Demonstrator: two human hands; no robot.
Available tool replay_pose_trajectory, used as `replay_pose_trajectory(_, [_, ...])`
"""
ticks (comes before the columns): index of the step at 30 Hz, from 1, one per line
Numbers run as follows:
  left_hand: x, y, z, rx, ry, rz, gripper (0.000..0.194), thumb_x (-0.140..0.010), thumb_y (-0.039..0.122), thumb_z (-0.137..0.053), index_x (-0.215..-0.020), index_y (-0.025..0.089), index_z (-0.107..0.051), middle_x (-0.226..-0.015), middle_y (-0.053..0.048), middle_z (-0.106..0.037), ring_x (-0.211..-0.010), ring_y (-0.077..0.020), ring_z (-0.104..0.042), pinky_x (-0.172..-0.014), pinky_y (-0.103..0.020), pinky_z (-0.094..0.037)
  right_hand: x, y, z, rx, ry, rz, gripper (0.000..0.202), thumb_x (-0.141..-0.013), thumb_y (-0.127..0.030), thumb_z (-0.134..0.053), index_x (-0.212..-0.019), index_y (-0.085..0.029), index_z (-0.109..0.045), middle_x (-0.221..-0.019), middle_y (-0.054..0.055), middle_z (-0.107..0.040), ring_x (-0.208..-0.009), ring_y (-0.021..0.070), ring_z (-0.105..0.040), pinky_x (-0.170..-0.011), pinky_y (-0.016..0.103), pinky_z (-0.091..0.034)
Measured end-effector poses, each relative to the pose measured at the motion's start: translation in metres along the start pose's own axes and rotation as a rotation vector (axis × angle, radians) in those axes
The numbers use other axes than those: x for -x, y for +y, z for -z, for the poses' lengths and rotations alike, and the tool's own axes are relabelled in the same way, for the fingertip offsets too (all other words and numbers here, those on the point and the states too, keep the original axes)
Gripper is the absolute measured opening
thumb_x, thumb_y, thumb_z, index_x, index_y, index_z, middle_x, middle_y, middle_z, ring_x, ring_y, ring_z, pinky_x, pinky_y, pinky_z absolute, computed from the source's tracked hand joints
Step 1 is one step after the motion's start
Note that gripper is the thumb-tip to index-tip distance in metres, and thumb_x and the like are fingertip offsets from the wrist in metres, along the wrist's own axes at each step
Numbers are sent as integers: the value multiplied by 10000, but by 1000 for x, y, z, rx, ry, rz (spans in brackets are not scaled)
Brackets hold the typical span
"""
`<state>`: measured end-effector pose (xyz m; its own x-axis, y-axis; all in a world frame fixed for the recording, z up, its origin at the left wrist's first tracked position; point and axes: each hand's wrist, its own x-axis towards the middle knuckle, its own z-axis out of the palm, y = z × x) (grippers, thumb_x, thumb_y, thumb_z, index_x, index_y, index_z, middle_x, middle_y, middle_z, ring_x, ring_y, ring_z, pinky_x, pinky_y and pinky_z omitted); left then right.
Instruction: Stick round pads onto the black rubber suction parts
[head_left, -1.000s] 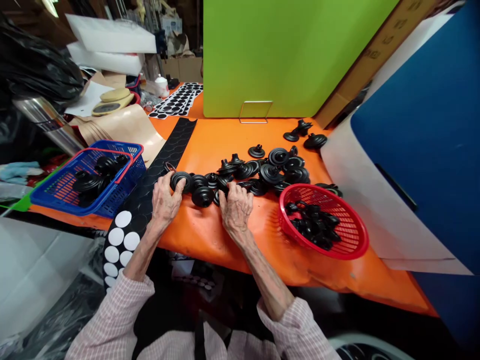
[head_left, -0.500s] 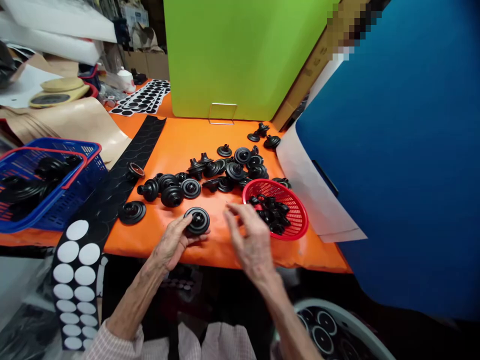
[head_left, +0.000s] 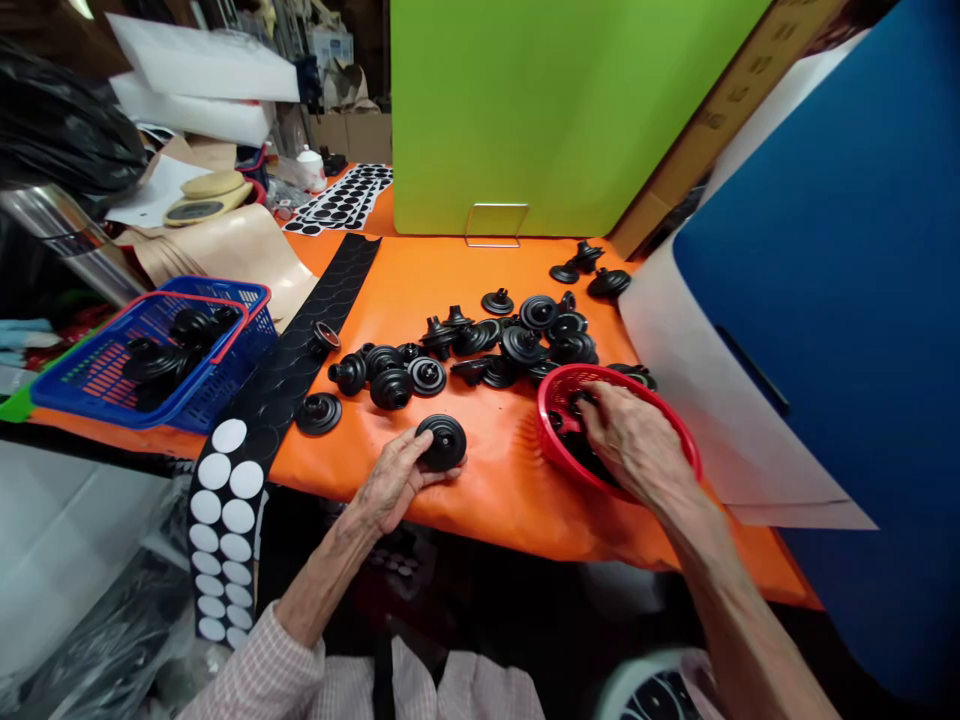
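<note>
My left hand (head_left: 397, 475) holds a black round stepped disc (head_left: 442, 443) between thumb and fingers, its ringed face turned upward, just above the front of the orange-covered table (head_left: 495, 500). My right hand (head_left: 637, 435) reaches into a red plastic basket (head_left: 551, 455). Its fingers are bent together around a small black part (head_left: 581, 400), partly hidden by the hand. More small black pieces lie in that basket under the fingers. Behind my left hand sits a loose pile of similar black discs with stems (head_left: 521, 345); one disc (head_left: 319, 412) lies apart to the left.
A blue basket (head_left: 259, 335) with black discs stands at left. Beside it a black strip (head_left: 330, 300) runs over the table edge, with white round stickers (head_left: 214, 470) hanging down. A green board (head_left: 555, 110) rises behind; a blue panel (head_left: 840, 280) and white sheet (head_left: 742, 430) border the right.
My right hand has moved right, from beside the left hand into the red basket. My left hand keeps hold of the disc, whose face has turned slightly. The view has shifted left.
</note>
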<state>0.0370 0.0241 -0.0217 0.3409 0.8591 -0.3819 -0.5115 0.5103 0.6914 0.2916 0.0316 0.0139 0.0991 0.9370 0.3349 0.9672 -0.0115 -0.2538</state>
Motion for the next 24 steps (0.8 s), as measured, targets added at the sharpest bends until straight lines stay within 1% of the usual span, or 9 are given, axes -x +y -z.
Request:
replay_pose_trajectory(1, [0,0,0,6,5,-1,306,-777,300,-692,-979,73,-654,-951,-143,-715,-884,-273,-701,-805,-394,-550,7,-11,7,-69,13,25,241,-886,-289,-456,-1042,-185,-608,-952,127,-697,-843,263,-657,-758,380,-489])
replay_pose_trajectory(3, [0,-1,0,23,16,-9,292,-781,291,-684,-972,74,-651,-936,-136,-715,-877,-276,-703,-810,-402,-548,24,-35,12,-269,-53,74,265,-907,-365,-463,-1085,-220,-596,-896,86,-707,-740,228,-666,-689,344,-507])
replay_pose_trajectory(5, [1,-1,0,43,22,-28,273,-786,282,-673,-967,80,-646,-946,-131,-713,-880,-281,-703,-828,-426,-543,43,-58,3,-450,-153,95,269,-928,-399,-443,-1076,-231,-591,-901,71,-712,-734,211,-673,-663,319,-522])
replay_pose_trajectory(7, [1,-1,0,53,34,-44,247,-791,270,-662,-952,84,-642,-955,-129,-710,-884,-282,-702,-853,-454,-534,60,-72,-16,-476,-198,85,287,-949,-377,-387,-1050,-209,-597,-938,90,-702,-797,218,-675,-700,330,-532])
replay_pose_trajectory(11, [3,-1,-1,49,46,-44,232,-790,260,-659,-934,79,-639,-929,-121,-706,-876,-279,-701,-869,-477,-526,76,-73,-43,-251,-197,16,310,-960,-299,-328,-1061,-184,-598,-933,108,-626,-738,204,-639,-662,327,-525])
replay_pose_trajectory(14, [4,-2,-3,18,39,-57,260,-770,278,-681,-939,84,-641,-927,-113,-699,-871,-273,-697,-858,-471,-531,77,-68,-42,-233,-239,76,286,-941,-288,-390,-1137,-183,-569,-977,107,-583,-762,204,-625,-641,316,-528])
replay_pose_trajectory(16, [4,-3,-4,-15,38,-74,277,-755,297,-698,-933,91,-643,-930,-106,-692,-872,-263,-692,-848,-458,-536,77,-68,-37,-263,-256,107,258,-926,-272,-418,-1104,-178,-580,-947,97,-579,-770,212,-620,-641,327,-534])
replay_pose_trajectory(21, [5,-10,-2,-98,48,-112,355,-724,363,-727,-963,108,-663,-959,-97,-685,-864,-236,-672,-822,-433,-549,77,-85,-28,-498,-57,67,207,-923,-256,-466,-1096,-199,-564,-934,76,-605,-802,196,-611,-737,348,-537])
replay_pose_trajectory(24, [5,-14,0,-139,22,-138,389,-740,388,-715,-1021,124,-667,-1015,-97,-685,-916,-238,-662,-858,-426,-542,76,-99,-24,-595,7,65,199,-915,-253,-502,-1102,-215,-562,-938,65,-614,-785,184,-604,-723,344,-540])
